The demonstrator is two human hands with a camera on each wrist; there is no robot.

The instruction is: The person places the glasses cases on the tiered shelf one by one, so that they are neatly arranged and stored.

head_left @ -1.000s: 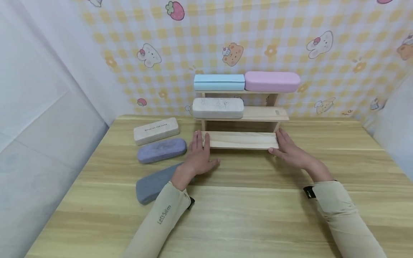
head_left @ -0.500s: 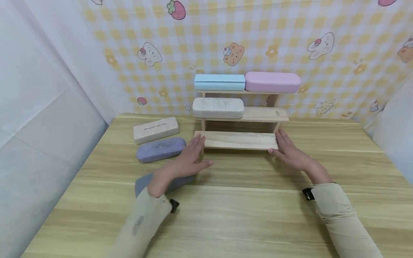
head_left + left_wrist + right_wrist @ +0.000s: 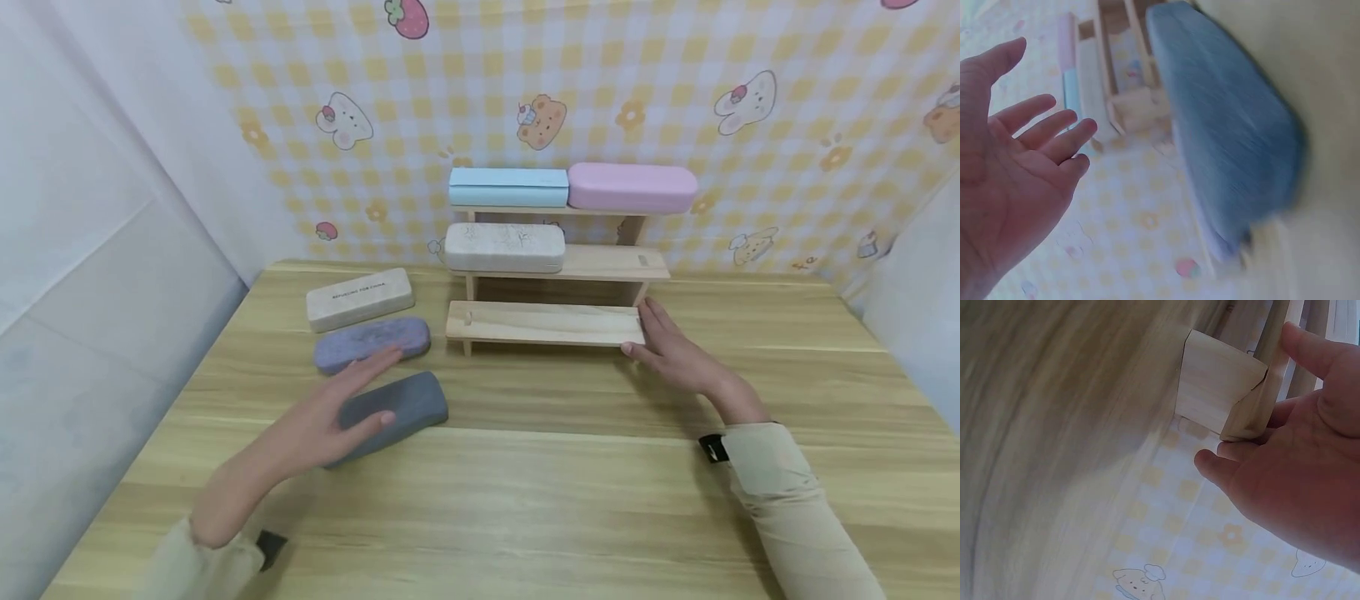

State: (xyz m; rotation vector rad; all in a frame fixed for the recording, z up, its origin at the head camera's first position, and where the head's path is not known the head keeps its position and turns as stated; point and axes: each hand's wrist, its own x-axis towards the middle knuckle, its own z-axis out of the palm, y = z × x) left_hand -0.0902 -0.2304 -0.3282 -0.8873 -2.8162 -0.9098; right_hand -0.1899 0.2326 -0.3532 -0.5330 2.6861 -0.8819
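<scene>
My left hand [image 3: 311,421] is held with its fingers extended and nothing in them, over the near end of a grey-blue glasses case [image 3: 408,406]. In the left wrist view that case [image 3: 1229,119] looks large and blurred beside the hand [image 3: 1016,162]. A purple glasses case [image 3: 375,342] and a white printed one [image 3: 360,298] lie behind it. The three-tier wooden rack [image 3: 547,323] stands upright, its lowest board bare. My right hand [image 3: 675,354] holds that board's right end, thumb at the front edge, fingers against the end; the right wrist view shows this hand [image 3: 1297,456] closely.
On the rack's top tier sit a light blue case [image 3: 508,187] and a pink case [image 3: 632,187]. A white patterned case [image 3: 504,247] occupies the left of the middle tier. Behind the table [image 3: 562,508] hangs a checked cloth [image 3: 480,92]; a white wall [image 3: 97,250] borders the left.
My left hand has let go of the lowest board's left end and swung left and nearer, over the grey-blue case. The right hand stays at the rack; the cases have not moved.
</scene>
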